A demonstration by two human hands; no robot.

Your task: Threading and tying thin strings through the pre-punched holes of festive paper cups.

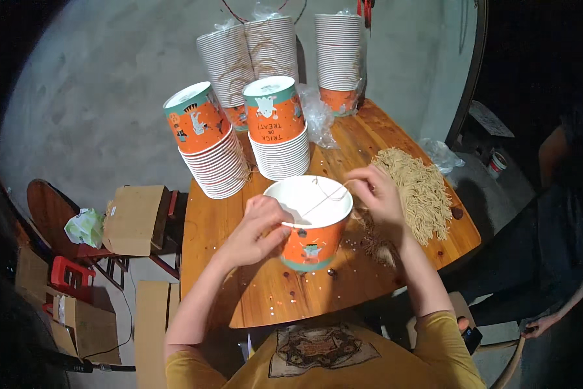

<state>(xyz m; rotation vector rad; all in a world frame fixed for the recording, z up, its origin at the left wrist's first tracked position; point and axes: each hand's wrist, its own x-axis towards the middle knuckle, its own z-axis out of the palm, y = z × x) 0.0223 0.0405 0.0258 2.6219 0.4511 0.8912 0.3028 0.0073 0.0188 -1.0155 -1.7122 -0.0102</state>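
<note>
Nearest us, a mustard shirt (405,360); beyond it, over the worktop (369,288), we see an orange paper bucket (320,235), white inside, teal-based. Our left hand (260,223) curls, fingers clamped on its rim; our right hand (381,200), raised, pinches thin string (324,201).

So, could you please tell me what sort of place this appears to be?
Probably a small home or back-room workshop: stacks of orange paper buckets and a heap of tan cord share a wooden table, with cardboard boxes to the left.
</note>
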